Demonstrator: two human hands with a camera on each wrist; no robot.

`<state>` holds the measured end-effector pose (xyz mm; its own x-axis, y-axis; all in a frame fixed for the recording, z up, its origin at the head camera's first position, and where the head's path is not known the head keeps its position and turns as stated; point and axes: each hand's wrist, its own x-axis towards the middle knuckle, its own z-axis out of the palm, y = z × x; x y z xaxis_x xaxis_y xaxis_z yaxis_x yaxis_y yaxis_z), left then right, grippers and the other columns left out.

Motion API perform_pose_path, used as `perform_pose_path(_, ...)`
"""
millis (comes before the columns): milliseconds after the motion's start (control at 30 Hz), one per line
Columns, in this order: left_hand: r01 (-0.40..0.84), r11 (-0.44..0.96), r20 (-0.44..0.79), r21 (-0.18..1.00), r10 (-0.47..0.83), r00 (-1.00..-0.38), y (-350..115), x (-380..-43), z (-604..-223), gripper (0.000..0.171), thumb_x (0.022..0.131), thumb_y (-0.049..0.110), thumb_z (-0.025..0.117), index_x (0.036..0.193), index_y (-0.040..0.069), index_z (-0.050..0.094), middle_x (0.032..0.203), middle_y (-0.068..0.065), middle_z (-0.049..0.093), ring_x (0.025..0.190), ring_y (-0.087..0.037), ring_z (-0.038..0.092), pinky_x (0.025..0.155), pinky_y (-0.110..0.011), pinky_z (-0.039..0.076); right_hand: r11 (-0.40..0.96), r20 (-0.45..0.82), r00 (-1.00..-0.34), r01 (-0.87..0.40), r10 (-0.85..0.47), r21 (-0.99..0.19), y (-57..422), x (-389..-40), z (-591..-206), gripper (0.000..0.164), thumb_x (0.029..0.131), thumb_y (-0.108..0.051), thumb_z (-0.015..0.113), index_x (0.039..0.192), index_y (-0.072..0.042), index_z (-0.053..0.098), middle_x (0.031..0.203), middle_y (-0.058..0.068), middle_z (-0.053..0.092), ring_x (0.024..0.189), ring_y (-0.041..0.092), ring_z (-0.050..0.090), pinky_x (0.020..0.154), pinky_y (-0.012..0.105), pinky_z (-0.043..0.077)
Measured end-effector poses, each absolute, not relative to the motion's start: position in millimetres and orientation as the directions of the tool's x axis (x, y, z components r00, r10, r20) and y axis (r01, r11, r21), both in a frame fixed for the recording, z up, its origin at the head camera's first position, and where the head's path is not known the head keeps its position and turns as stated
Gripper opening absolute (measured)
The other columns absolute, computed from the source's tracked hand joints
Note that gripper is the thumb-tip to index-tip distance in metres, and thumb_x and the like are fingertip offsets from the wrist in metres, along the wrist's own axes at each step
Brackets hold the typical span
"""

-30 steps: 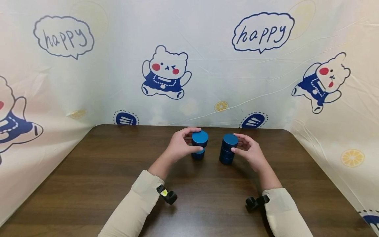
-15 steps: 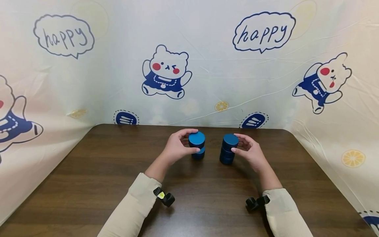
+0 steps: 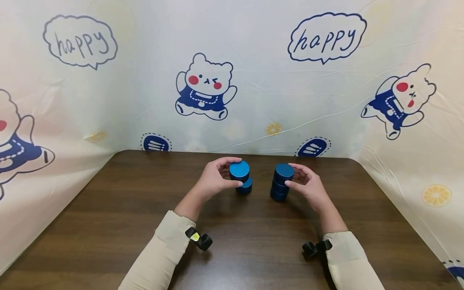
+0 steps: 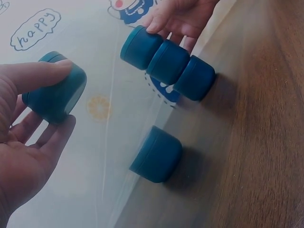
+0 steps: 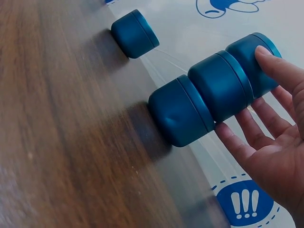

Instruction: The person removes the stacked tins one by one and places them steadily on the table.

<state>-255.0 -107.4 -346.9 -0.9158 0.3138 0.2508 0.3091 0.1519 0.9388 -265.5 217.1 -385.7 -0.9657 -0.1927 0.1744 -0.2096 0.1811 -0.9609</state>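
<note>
5 blue canisters (image 5: 216, 88), brown wood-grain table (image 3: 253, 245), cream sleeves (image 3: 157, 247), bear-print backdrop (image 3: 268, 92), seemingly pastel

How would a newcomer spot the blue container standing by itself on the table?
On the brown table, find the three-container stack at the right hand. Left of it stands the lone container, the only one neither stacked nor held.

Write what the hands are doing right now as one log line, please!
left hand: holds blue container in the air | right hand: grips top container of three-high stack | lone container: stands on table
</note>
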Motion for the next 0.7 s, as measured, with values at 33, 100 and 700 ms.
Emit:
perform_pose_path(33, 0.313, 0.151, 0.253, 0.938, 0.32, -0.913, -107.7, -255.2, -347.1, 0.058, 0.075, 0.004, 0.084, 0.129, 0.014, 0.062, 0.132, -0.007, 0.056, 0.117, -0.028, 0.057, 0.1, -0.041, 0.047, 0.179, 0.174, -0.965, -0.209, -0.194, -0.961, 217.0, -265.4, -385.6, 0.06, 0.09, -0.015, 0.072, 0.143, -0.009, 0.045, 0.139, 0.016, 0.05, 0.124, 0.028, 0.047, 0.098, 0.027, 0.044)
perform_pose_path(100, 0.316, 0.153, 0.253, 0.936, 0.329, -0.91, -108.7, -255.8, -347.6, 0.058, 0.075, 0.004, 0.084, 0.128, 0.014, 0.062, 0.132, -0.006, 0.056, 0.117, -0.027, 0.057, 0.1, -0.041, 0.047, 0.18, 0.173, -0.965, -0.21, -0.199, -0.961, 217.0, -265.6, -386.0, 0.06, 0.09, -0.015, 0.072, 0.144, -0.009, 0.045, 0.14, 0.016, 0.05, 0.125, 0.029, 0.046, 0.099, 0.028, 0.043)
perform_pose_path(700, 0.317, 0.209, 0.221, 0.925, 0.382, -0.897, -134.7, -263.3, -342.3, 0.061, 0.075, 0.002, 0.083, 0.131, 0.011, 0.061, 0.132, -0.009, 0.057, 0.118, -0.029, 0.056, 0.099, -0.042, 0.047, 0.181, 0.189, -0.962, -0.225, -0.196, -0.957, 218.1, -265.9, -385.8, 0.059, 0.089, -0.017, 0.073, 0.141, -0.008, 0.046, 0.137, 0.016, 0.052, 0.124, 0.032, 0.046, 0.099, 0.027, 0.043)
